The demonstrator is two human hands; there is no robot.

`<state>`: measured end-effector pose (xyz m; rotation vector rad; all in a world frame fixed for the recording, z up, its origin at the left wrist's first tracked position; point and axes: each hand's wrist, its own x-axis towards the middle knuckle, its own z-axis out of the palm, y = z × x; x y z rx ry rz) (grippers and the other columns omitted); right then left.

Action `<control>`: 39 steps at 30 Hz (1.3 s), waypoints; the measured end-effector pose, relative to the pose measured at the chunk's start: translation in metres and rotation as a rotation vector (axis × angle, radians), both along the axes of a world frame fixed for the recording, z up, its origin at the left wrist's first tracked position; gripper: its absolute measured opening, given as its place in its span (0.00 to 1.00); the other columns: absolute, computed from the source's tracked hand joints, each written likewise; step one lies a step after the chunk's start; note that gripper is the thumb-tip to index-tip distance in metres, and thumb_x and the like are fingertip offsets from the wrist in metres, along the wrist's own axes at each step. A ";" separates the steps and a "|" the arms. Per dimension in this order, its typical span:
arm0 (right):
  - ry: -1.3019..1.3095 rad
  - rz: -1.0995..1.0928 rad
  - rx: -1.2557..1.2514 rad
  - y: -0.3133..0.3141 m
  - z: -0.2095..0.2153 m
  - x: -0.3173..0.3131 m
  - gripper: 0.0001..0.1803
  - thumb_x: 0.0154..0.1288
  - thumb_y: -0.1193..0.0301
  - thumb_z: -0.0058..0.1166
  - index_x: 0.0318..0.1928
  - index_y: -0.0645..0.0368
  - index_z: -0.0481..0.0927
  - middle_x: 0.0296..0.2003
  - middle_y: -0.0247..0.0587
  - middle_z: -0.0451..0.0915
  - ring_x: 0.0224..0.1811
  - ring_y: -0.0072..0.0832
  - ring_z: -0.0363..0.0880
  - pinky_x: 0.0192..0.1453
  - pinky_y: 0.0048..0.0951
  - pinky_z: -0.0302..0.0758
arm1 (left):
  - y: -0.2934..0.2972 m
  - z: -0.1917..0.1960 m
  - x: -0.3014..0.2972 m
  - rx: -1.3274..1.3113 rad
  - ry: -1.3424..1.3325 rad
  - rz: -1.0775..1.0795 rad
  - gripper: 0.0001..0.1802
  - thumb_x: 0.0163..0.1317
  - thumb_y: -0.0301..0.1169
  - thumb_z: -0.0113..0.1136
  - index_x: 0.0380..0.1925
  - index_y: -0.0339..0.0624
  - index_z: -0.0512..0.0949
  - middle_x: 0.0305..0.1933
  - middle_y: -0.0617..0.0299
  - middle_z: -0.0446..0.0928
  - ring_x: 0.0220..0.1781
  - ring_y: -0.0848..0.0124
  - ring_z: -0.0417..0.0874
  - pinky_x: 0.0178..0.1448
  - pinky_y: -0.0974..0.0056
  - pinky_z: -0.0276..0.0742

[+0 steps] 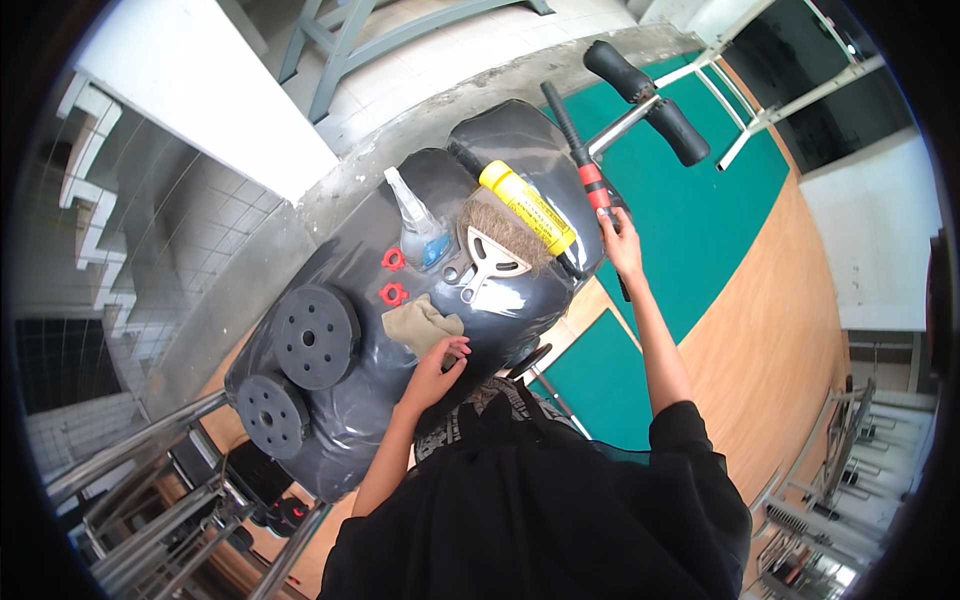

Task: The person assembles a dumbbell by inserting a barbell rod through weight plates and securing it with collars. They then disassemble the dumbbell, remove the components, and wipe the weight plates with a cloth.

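Note:
My right hand [619, 240] is closed around a dumbbell bar [593, 183] with black ends and a red middle, held tilted at the bench's right end. My left hand [436, 372], fingers loosely bent and apart, is beside a beige cloth [420, 325] on a black padded bench [370, 400]; whether it touches the cloth is unclear. Behind the cloth are two red star-shaped collars [393, 276], a clear spray bottle [421, 235] with blue on it, and a brush [490, 262] with brown bristles and a pale handle. A yellow tube [527, 207] with black ends lies beyond the brush.
Two black weight plates [315, 337] lie on the bench's left part. A padded roller attachment [648, 103] stands beyond its right end. Green matting [700, 230] and wood-look floor [770, 290] are to the right. Metal gym frames [200, 520] stand at the lower left.

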<state>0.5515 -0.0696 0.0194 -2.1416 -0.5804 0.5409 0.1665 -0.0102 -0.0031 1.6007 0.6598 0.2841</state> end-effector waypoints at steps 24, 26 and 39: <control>-0.390 0.535 -0.246 0.079 -0.099 0.051 0.20 0.66 0.55 0.45 0.51 0.52 0.74 0.42 0.45 0.71 0.47 0.41 0.70 0.53 0.39 0.67 | 0.022 -0.016 -0.002 0.578 0.358 0.760 0.37 0.52 0.28 0.60 0.62 0.36 0.55 0.58 0.46 0.57 0.60 0.50 0.61 0.64 0.54 0.58; -0.423 0.543 -0.268 0.080 -0.100 0.053 0.22 0.66 0.56 0.44 0.54 0.55 0.71 0.45 0.47 0.70 0.50 0.43 0.69 0.55 0.40 0.66 | 0.053 -0.018 0.002 0.620 0.378 0.674 0.39 0.51 0.28 0.60 0.63 0.40 0.54 0.59 0.45 0.56 0.60 0.46 0.62 0.63 0.52 0.61; -0.331 0.535 0.158 0.054 -0.047 0.016 0.25 0.61 0.75 0.50 0.60 0.57 0.63 0.53 0.43 0.63 0.46 0.28 0.72 0.38 0.25 0.75 | 0.126 -0.020 0.045 0.465 0.768 0.298 0.53 0.44 0.37 0.71 0.67 0.44 0.49 0.60 0.45 0.57 0.51 0.45 0.73 0.54 0.51 0.73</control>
